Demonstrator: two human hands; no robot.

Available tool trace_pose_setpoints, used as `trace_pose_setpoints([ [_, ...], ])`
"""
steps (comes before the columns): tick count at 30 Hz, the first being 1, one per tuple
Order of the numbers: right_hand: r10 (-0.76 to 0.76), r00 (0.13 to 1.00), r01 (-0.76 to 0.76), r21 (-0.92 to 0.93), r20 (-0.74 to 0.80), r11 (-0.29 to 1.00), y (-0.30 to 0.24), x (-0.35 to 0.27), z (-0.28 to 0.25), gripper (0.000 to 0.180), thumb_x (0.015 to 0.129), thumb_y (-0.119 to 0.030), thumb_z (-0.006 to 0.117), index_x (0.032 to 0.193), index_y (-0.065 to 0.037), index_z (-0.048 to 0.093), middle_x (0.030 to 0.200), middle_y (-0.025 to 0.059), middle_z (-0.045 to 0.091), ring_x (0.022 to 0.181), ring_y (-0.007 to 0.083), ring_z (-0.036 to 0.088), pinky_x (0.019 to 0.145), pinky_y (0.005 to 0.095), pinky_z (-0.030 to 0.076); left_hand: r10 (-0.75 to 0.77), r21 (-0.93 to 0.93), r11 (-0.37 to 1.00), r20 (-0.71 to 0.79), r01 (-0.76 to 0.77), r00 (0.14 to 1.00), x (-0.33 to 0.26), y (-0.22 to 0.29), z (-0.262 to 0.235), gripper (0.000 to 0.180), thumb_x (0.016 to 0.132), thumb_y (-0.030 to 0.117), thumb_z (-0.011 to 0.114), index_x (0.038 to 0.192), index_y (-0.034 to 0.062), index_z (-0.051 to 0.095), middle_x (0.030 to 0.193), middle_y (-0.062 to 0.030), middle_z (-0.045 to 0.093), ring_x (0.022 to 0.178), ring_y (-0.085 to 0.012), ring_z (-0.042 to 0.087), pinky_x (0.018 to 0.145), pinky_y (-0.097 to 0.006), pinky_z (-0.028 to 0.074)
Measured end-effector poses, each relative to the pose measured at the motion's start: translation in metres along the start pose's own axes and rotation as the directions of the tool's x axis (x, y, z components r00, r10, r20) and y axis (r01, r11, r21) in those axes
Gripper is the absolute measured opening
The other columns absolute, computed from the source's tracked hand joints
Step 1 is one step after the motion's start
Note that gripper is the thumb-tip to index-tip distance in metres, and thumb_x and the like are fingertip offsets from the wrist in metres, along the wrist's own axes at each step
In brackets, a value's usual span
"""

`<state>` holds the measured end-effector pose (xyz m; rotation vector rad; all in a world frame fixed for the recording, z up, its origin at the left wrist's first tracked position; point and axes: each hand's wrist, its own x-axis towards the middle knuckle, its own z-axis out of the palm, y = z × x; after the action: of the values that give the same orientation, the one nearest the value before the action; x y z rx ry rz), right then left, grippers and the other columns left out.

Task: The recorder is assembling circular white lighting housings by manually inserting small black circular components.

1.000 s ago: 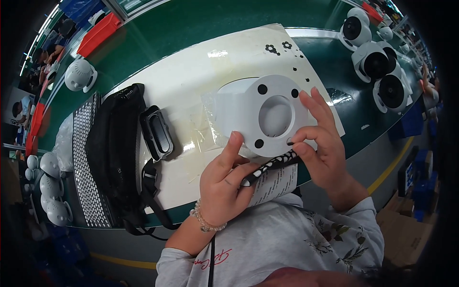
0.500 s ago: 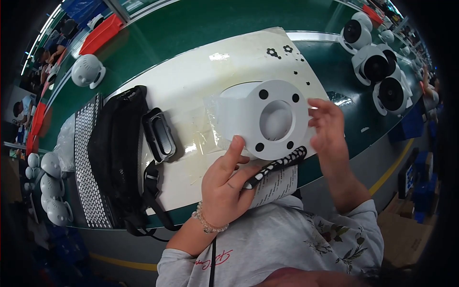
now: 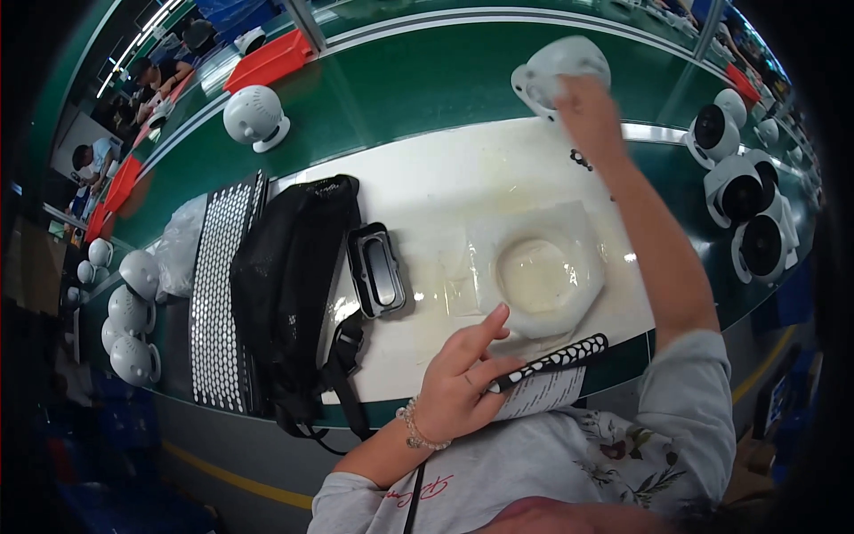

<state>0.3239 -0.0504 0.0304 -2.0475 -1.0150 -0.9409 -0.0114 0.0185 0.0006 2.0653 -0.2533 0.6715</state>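
Note:
My right hand (image 3: 587,111) is stretched far out over the green belt (image 3: 427,80), its fingers closed on a white round housing (image 3: 556,67). Near the table's front edge, my left hand (image 3: 458,378) grips a black strip with white dots (image 3: 556,359), with a printed paper slip under it. Just beyond that hand, a clear plastic wrapper with a round moulded hollow (image 3: 543,276) lies on the white mat (image 3: 427,187).
A black rectangular device (image 3: 378,270), a black mesh bag (image 3: 289,285) and a dotted sheet (image 3: 218,298) lie left of the wrapper. White dome units stand at the right (image 3: 743,191), the left (image 3: 133,307) and on the belt (image 3: 253,116). Red bins (image 3: 267,60) and other people are far left.
My right hand has lifted the white housing off the mat and carried it away to the far belt. The clear wrapper stays on the mat. My left hand has barely moved.

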Motion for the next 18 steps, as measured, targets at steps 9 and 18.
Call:
trace_pose_setpoints([
  [9, 0.267, 0.838, -0.015, -0.469, 0.475, 0.883, 0.044, -0.011, 0.083, 0.024, 0.079, -0.024, 0.05, 0.09, -0.004, 0.059, 0.085, 0.0125, 0.061, 0.082, 0.031, 0.058, 0.069, 0.0425, 0.046, -0.039, 0.063, 0.997, -0.019, 0.04, 0.999, -0.002, 0.0, 0.0, 0.031, 0.055, -0.008, 0.068, 0.083, 0.0023, 0.062, 0.131, -0.0188, 0.036, 0.089, -0.026, 0.057, 0.057, -0.026, 0.049],
  [18, 0.491, 0.84, -0.327, -0.507, 0.23, 0.797, 0.088, -0.11, -0.129, 0.043, 0.084, -0.029, 0.051, 0.114, 0.001, 0.048, 0.119, 0.0189, 0.048, 0.112, 0.0337, 0.044, 0.095, 0.0383, 0.033, -0.04, 0.003, 0.999, -0.027, 0.04, 0.999, -0.007, 0.001, 0.005, 0.037, 0.051, -0.003, 0.064, 0.087, 0.0057, 0.064, 0.13, -0.0162, 0.038, 0.088, -0.0265, 0.057, 0.061, -0.028, 0.048],
])
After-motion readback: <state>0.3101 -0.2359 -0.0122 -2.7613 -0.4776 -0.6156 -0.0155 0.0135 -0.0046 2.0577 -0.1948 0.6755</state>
